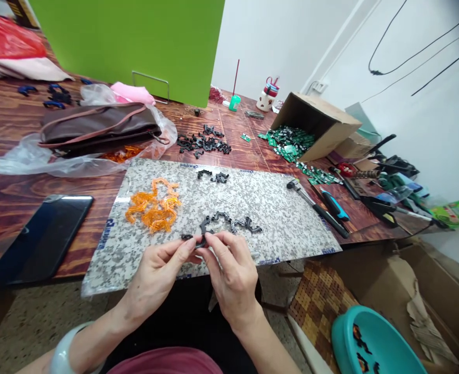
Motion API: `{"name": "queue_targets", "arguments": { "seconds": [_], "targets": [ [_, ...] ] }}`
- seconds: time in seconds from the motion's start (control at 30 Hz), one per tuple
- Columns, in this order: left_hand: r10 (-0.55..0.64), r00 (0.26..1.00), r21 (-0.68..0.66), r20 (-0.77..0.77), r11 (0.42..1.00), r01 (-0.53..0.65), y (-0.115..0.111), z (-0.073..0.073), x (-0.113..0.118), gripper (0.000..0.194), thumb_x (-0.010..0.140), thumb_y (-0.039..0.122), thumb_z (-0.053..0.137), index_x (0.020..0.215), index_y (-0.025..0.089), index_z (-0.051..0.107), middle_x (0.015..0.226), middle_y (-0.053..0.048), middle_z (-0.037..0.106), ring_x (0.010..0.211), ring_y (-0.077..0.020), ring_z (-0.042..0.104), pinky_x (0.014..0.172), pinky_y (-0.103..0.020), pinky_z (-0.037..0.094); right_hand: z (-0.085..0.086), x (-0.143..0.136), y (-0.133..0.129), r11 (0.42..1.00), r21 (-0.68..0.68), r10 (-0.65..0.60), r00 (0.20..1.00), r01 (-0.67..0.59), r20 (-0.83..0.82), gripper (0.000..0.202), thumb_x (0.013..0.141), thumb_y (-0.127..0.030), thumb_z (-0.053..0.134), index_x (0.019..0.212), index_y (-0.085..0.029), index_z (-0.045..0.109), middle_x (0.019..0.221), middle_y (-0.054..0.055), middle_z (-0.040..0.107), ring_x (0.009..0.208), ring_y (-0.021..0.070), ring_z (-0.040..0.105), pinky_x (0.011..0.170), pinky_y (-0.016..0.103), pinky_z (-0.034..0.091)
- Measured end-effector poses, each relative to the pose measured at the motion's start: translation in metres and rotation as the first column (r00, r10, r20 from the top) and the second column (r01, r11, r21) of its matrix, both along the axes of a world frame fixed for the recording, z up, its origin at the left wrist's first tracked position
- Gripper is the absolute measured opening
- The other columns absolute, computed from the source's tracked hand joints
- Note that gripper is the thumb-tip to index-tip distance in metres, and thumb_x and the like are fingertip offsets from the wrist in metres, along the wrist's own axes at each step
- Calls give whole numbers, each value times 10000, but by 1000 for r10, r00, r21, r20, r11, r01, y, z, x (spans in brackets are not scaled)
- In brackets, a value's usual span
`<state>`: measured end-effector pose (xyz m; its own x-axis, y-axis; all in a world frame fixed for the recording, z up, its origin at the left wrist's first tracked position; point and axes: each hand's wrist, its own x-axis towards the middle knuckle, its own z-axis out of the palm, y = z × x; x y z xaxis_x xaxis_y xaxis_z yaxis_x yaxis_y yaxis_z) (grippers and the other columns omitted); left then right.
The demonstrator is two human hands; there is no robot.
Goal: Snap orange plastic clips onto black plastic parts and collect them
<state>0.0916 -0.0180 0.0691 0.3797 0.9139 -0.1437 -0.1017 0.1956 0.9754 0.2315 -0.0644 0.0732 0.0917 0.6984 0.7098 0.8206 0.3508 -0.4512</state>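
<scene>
A small black curved plastic part (201, 242) is pinched between the fingertips of both my hands, just above the near edge of the speckled board (245, 197). My left hand (157, 275) grips it from the left, thumb on top. From the right, my right hand (231, 272) closes on the same part. Fingers hide much of its shape. Right beyond my fingertips lie several loose black curved parts (248, 225). A heap of clear orange plastic parts (155, 210) rests on the board's left side, and a few more black pieces (219, 177) lie near its far edge.
Beyond the board sits a pile of black parts (204, 143). A tipped cardboard box (330, 124) spills green circuit boards (291, 143). A ratchet tool (318, 208) and blue-handled cutter (335, 205) lie right; a tablet (42, 236) lies left. A teal basin (377, 337) stands lower right.
</scene>
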Motion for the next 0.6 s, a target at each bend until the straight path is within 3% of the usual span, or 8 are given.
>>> {"name": "queue_targets", "arguments": {
  "seconds": [0.13, 0.27, 0.5, 0.6],
  "targets": [
    [21, 1000, 35, 17, 999, -22, -1, 2, 1, 289, 848, 469, 699, 895, 210, 818, 795, -26, 793, 816, -191, 724, 816, -250, 557, 2, -3, -3, 999, -34, 4, 998, -6, -66, 65, 932, -151, 630, 911, -180, 684, 831, 70, 669, 778, 177, 628, 713, 291, 544],
    [49, 999, 81, -4, 996, -48, -1, 1, 1, 277, 850, 450, 698, 881, 203, 821, 818, -32, 793, 834, -194, 715, 809, -243, 539, 2, -6, -8, 984, -153, 72, 990, -91, -124, 102, 966, -151, 576, 923, -179, 664, 820, 55, 672, 756, 156, 639, 695, 255, 539],
    [36, 999, 60, -13, 998, -35, -4, 2, 3, 305, 854, 464, 677, 879, 194, 816, 836, -44, 787, 863, -221, 699, 817, -277, 533, 2, -8, -12, 984, -157, 78, 996, -84, -43, 174, 1002, -168, 503, 892, -172, 639, 774, 58, 656, 729, 163, 625, 692, 269, 529],
    [35, 998, 71, -44, 997, -32, -4, 0, 4, 296, 856, 449, 669, 868, 192, 816, 781, -33, 766, 799, -203, 675, 753, -266, 521, 1, -8, -12, 983, -169, 75, 997, -76, -15, 216, 1015, -172, 470, 866, -170, 627, 761, 57, 651, 725, 164, 620, 683, 269, 518]
  ]
}}
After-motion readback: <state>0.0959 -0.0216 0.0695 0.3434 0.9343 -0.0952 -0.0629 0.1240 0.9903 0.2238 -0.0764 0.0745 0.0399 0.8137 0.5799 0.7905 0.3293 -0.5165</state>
